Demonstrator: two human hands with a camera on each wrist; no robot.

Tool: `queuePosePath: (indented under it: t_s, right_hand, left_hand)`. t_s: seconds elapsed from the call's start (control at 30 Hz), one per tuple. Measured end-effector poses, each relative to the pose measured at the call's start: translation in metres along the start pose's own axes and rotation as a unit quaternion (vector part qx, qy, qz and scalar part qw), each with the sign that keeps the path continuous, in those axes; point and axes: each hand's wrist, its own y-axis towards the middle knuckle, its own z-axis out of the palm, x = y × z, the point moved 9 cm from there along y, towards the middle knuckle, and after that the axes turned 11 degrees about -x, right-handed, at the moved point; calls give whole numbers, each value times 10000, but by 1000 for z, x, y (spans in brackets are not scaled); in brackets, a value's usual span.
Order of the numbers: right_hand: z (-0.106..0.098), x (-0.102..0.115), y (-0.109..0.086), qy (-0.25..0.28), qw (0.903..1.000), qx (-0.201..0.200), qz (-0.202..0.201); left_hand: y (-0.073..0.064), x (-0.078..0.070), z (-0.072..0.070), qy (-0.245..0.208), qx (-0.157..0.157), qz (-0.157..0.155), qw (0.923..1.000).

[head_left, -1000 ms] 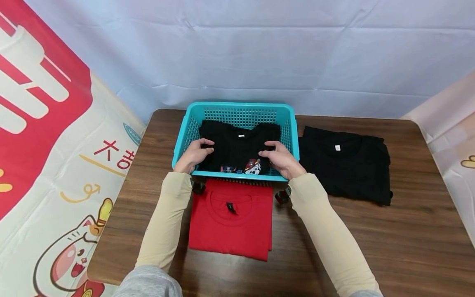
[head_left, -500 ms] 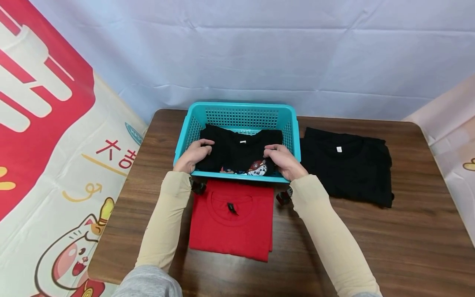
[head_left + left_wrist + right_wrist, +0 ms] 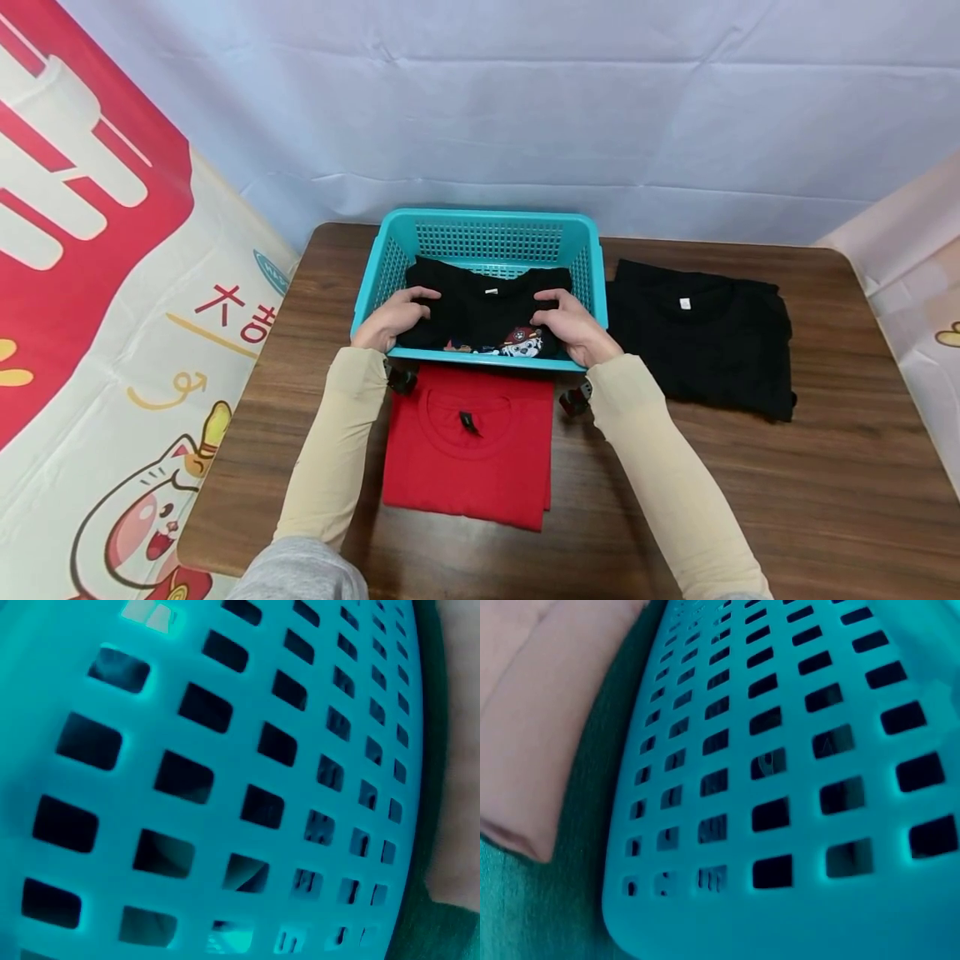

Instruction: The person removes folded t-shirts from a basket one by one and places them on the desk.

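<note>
A folded black T-shirt [image 3: 480, 312] with a white neck label and a cartoon dog print lies inside the turquoise basket [image 3: 487, 217]. My left hand [image 3: 396, 318] reaches over the front left of the basket and grips the shirt's left side. On the right side, my right hand [image 3: 572, 323] holds the shirt the same way, thumb and forefinger apart on the fabric. The other fingers are mostly hidden. Both wrist views are filled by the basket's perforated wall [image 3: 165, 817], with a strip of bare skin at one edge.
A folded red T-shirt [image 3: 468, 467] lies in front of the basket, between the forearms. To the right is another folded black T-shirt [image 3: 712, 358]. The wooden table [image 3: 847, 433] meets a white cloth backdrop [image 3: 525, 125] behind; a printed cloth [image 3: 97, 333] hangs at left.
The black T-shirt in the basket has shifted slightly toward the basket's front, baring more of the floor behind it. Both hands have moved only a little; thumbs and forefingers have spread slightly since the middle frame.
</note>
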Motion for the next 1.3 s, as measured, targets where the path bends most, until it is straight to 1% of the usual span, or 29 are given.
queuePosePath:
  t_s: [0.2,0.33,0.5,0.63,0.9,1.03,1.3]
  right_hand:
    - [1,-1,1,-93,9999,88,-80]
    - [3,-1,1,-222,9997,127,-49]
    - [4,-1,0,-382,9990,209,31]
    - [4,-1,-2,-494,9985,251,9]
    - [5,0,-2,-324,9991,269,-29]
    - [5,1,-1,-308,9993,216,-83]
    - [2,2,-2,-382,9990,89,-227]
  left_hand:
    - [1,3,-2,-140,-1,-115,9998]
    - [0,4,-3,-160,7,-151,9998]
    - [1,5,-2,-200,54,-94,9997]
    - [3,5,-2,-227,58,-46,9997]
    - [4,4,-3,-167,40,-31,9998]
    - [3,3,-2,-138,36,59,9999]
    - [1,1,-2,-278,0,151,9995]
